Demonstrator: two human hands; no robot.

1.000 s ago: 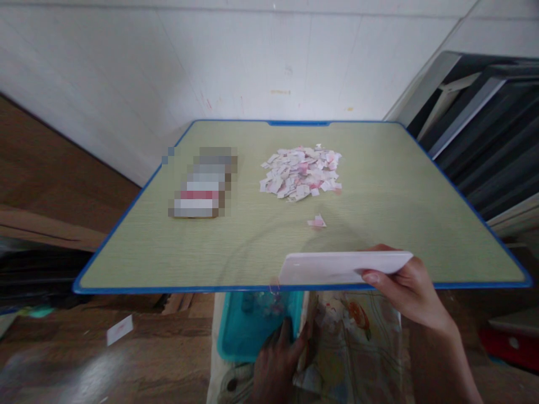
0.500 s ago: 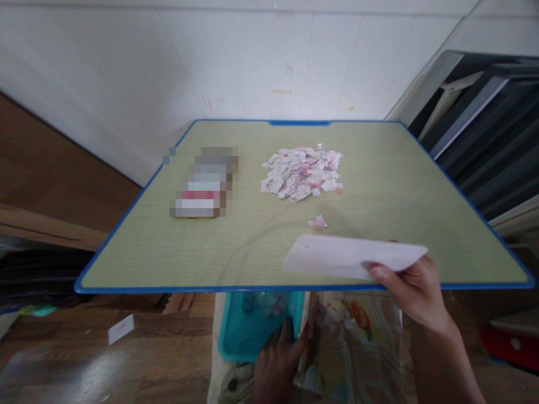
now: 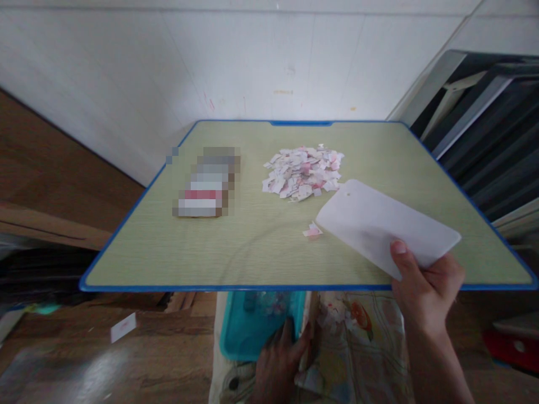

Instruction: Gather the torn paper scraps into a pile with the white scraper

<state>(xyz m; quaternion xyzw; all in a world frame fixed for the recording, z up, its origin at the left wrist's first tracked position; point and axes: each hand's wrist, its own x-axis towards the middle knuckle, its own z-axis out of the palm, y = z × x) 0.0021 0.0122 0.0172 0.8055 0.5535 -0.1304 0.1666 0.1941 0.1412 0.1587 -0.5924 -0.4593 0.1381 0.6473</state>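
My right hand (image 3: 425,286) is closed on a thin white plastic scraper (image 3: 387,224), a flat sheet with rounded corners and a small hole. The scraper is tilted just above the green table (image 3: 189,252), its far end near a loose bit of torn paper (image 3: 313,230). Beyond it lies a pile of torn paper scraps (image 3: 303,174), white with some pink. Below the table's front edge, my left hand (image 3: 280,359) grips the right side of a teal tray (image 3: 238,350); its fingertips are partly in shadow. Small scraps lie inside the tray.
A pixelated phone-like object (image 3: 202,185) lies on the table's left. The table has a raised blue rim (image 3: 252,289). More scraps (image 3: 337,317) lie on a patterned cloth (image 3: 357,365) under the table. One paper piece (image 3: 123,327) is on the wooden floor. Dark panels (image 3: 497,123) lean at right.
My right hand has turned the scraper, raising its far end toward the pile and shifting it right. The small loose scrap has moved slightly left and nearer. My left hand stays at the tray.
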